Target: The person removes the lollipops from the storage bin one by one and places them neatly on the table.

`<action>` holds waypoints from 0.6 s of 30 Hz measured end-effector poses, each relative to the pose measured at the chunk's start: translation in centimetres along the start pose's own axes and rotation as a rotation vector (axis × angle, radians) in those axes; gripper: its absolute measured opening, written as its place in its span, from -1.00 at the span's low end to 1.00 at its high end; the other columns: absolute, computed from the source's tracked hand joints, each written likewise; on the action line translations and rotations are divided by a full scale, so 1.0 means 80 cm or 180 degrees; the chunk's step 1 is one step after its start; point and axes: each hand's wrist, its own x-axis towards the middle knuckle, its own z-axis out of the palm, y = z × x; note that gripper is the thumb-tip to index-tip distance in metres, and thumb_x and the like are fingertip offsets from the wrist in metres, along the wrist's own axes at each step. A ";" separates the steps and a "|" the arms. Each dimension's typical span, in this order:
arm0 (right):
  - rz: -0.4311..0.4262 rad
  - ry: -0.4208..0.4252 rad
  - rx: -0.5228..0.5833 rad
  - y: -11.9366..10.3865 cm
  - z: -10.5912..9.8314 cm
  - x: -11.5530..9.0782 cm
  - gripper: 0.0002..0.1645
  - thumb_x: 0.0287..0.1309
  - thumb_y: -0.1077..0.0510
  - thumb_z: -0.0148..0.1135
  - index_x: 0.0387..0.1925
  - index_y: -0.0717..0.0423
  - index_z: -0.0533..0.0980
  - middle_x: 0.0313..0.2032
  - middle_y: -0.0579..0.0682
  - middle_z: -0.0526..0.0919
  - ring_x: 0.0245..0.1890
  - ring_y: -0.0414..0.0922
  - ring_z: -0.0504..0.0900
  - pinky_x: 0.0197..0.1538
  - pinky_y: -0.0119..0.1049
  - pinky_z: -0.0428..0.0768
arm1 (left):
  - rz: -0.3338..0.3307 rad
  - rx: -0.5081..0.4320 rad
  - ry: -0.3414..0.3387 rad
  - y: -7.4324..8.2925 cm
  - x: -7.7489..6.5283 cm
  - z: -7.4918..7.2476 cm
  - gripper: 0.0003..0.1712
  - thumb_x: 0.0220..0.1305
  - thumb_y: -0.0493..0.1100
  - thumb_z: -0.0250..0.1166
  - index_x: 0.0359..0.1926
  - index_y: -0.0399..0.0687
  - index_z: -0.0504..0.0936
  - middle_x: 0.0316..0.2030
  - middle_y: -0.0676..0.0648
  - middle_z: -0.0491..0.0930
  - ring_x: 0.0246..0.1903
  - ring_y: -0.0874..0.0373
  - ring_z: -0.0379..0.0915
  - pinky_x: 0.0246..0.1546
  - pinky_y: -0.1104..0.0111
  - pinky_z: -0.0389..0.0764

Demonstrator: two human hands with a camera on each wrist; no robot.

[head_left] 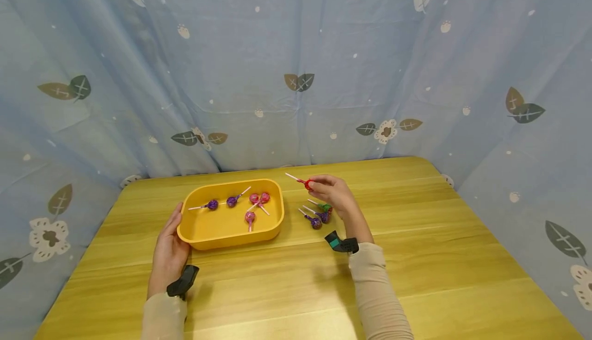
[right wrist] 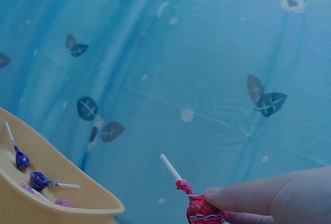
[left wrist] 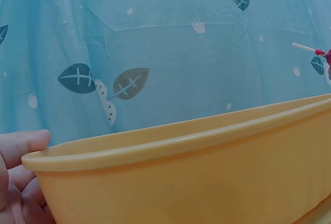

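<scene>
A red-wrapped lollipop [head_left: 308, 184] is pinched by its candy end between the thumb and fingers of my right hand [head_left: 336, 194], held above the table with its white stick [right wrist: 170, 166] pointing up and to the left. Below that hand lie two purple lollipops [head_left: 316, 222] and a green one [head_left: 327, 208]. My left hand [head_left: 170, 250] touches the left end of a yellow tray [head_left: 231, 238], its fingers [left wrist: 31, 140] along the outside and rim. Inside the tray are two purple lollipops [head_left: 213, 205] and several pink ones [head_left: 250, 217].
The wooden table [head_left: 296, 288] reaches back to a blue curtain [head_left: 296, 124] printed with leaves and flowers. More curtain hangs along the left and right sides. A black wrist device [head_left: 184, 280] sits on each forearm.
</scene>
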 end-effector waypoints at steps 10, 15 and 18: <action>0.0064 -0.0001 0.0217 0.001 -0.021 0.003 -0.60 0.34 0.29 0.14 0.12 0.45 0.40 -0.05 0.20 0.54 -0.09 -0.03 0.64 0.18 -0.09 0.46 | -0.0007 0.0071 0.0076 0.001 0.000 0.002 -0.29 0.52 -0.24 -0.06 0.54 0.18 -0.14 0.49 0.21 -0.25 0.44 0.32 -0.29 0.39 0.41 -0.14; 0.0043 0.0045 0.0381 0.002 -0.030 0.004 -0.59 0.35 0.30 0.12 0.14 0.48 0.37 -0.04 0.20 0.51 -0.06 0.01 0.61 0.10 -0.20 0.54 | -0.0002 0.0128 0.0069 0.001 0.000 0.001 -0.29 0.53 -0.23 -0.06 0.54 0.18 -0.15 0.49 0.20 -0.26 0.45 0.31 -0.31 0.39 0.40 -0.16; 0.0021 0.0021 0.0423 0.003 -0.034 0.003 -0.57 0.36 0.30 0.10 0.16 0.50 0.34 -0.02 0.22 0.49 -0.07 -0.01 0.61 0.07 -0.25 0.57 | 0.0003 0.0118 0.0053 0.001 0.000 0.001 -0.29 0.53 -0.24 -0.07 0.54 0.17 -0.15 0.49 0.20 -0.27 0.45 0.31 -0.32 0.39 0.40 -0.17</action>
